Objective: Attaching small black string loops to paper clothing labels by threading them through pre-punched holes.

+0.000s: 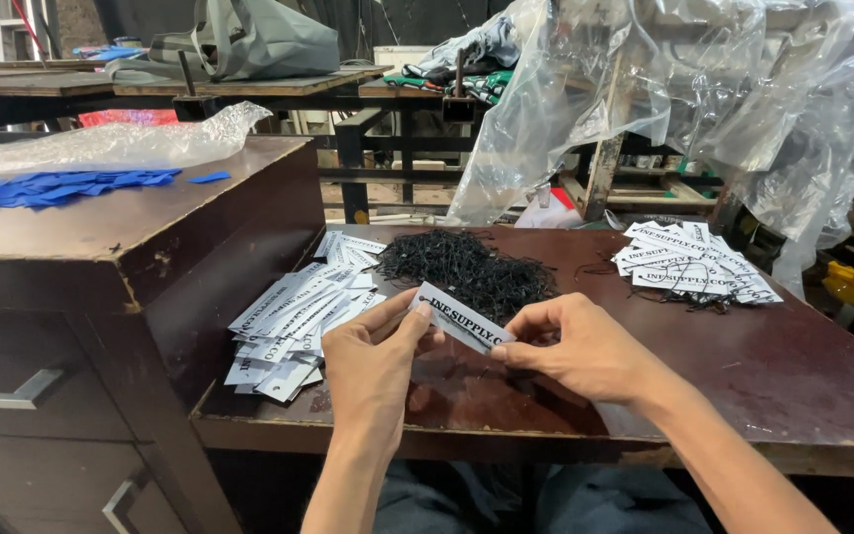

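Both our left hand (pixel 373 361) and right hand (pixel 575 346) pinch one white paper tag (pixel 462 318) above the brown table (pixel 793 386); a loose pinch risks dropping it into the black string pile (pixel 467 267).

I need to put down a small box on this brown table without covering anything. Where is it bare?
Bare wood lies right of the right hand, below the strung tag pile, toward the table's front edge. The back is crowded: the loose tag pile at left, black strings in the middle.

Bare tabletop (pixel 783 386) right; cabinet (pixel 200 247) blocks left.
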